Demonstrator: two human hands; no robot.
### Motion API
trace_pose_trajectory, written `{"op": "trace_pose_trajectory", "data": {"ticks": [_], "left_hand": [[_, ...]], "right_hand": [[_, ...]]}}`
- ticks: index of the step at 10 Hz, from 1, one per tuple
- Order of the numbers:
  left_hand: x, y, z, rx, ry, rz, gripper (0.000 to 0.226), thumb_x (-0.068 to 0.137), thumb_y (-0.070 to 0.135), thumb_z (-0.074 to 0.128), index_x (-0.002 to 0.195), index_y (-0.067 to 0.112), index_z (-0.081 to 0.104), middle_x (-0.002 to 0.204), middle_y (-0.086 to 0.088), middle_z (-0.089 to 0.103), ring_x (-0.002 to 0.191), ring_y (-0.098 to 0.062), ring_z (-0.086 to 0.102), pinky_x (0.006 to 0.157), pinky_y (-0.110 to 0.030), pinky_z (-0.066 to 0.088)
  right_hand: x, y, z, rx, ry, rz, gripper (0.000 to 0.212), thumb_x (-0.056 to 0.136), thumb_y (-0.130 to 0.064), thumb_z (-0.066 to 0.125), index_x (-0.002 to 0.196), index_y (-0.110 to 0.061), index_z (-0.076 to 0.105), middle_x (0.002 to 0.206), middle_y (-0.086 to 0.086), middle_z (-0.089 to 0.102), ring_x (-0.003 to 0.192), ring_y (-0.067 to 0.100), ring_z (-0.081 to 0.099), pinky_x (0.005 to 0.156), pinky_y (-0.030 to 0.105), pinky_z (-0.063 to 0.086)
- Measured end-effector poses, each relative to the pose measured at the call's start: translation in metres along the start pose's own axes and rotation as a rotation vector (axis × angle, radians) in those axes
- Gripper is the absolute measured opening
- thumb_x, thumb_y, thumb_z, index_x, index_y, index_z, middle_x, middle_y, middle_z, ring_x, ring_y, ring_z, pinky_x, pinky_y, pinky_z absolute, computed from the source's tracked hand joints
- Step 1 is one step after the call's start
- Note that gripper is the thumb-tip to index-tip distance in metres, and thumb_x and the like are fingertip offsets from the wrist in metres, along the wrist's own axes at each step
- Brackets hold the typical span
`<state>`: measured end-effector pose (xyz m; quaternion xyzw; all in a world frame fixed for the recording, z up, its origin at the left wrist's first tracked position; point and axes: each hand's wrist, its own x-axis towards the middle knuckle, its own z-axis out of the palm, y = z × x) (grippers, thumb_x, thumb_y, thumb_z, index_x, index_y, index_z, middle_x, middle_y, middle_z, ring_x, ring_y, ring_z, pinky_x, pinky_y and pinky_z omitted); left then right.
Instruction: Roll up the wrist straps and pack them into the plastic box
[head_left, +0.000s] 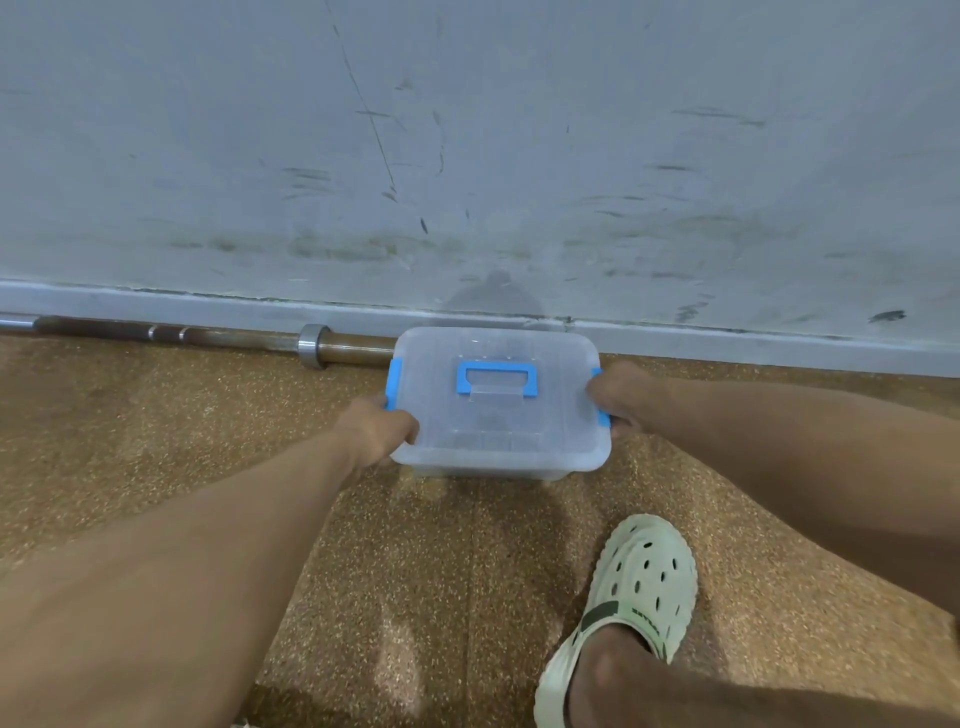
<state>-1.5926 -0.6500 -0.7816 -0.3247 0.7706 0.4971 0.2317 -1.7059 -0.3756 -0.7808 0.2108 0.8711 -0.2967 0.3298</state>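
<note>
While the lidded box (498, 400) sits on the floor (156, 441) by the wall (467, 156), both hands grip its blue side latches: left hand (382, 426), right hand (618, 395). Popping both latches together should free the lid evenly. No straps visible.

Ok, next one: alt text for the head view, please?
Both hands, left and right, grip the blue side latches of a lidded translucent plastic box on a speckled brown floor. A metal barbell lies along the scuffed grey wall; a pale green clog shows nearby.
</note>
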Motion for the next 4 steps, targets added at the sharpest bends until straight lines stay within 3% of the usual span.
{"op": "trace_pose_trajectory", "data": {"ticks": [1,2,3,4], "left_hand": [[0.002,0.001,0.002,0.015,-0.011,-0.017,0.043,0.086,0.012,0.065,0.129,0.008,0.059,0.110,-0.011,0.066,0.097,-0.026,0.064,0.080,-0.038,0.058],[-0.004,0.010,0.006,0.078,0.038,-0.026,0.048,0.090,0.014,0.067,0.135,0.005,0.053,0.112,-0.008,0.061,0.104,-0.027,0.059,0.084,-0.037,0.052],[-0.015,0.029,0.010,0.086,0.121,0.028,0.051,0.094,0.014,0.066,0.141,0.005,0.050,0.129,-0.012,0.058,0.111,-0.029,0.055,0.086,-0.038,0.048],[-0.040,0.060,0.005,-0.006,0.142,0.129,0.064,0.094,0.017,0.067,0.152,0.008,0.039,0.148,-0.013,0.049,0.128,-0.033,0.050,0.094,-0.038,0.046]], "right_hand": [[-0.001,0.001,-0.006,-0.016,-0.048,0.013,0.030,0.106,-0.014,0.047,0.132,-0.002,0.055,0.117,0.017,0.064,0.098,0.034,0.069,0.069,0.043,0.062],[-0.011,-0.003,-0.021,-0.113,-0.119,0.016,0.045,0.105,-0.017,0.053,0.148,-0.004,0.045,0.146,0.017,0.052,0.117,0.039,0.064,0.080,0.044,0.061],[-0.029,-0.014,-0.043,-0.157,-0.090,-0.053,0.038,0.099,-0.018,0.065,0.132,-0.003,0.057,0.137,0.007,0.056,0.120,0.040,0.063,0.076,0.046,0.062],[-0.051,-0.030,-0.069,-0.145,0.019,-0.164,0.029,0.098,-0.020,0.064,0.122,-0.003,0.062,0.129,0.014,0.063,0.104,0.034,0.070,0.073,0.041,0.062]]}}
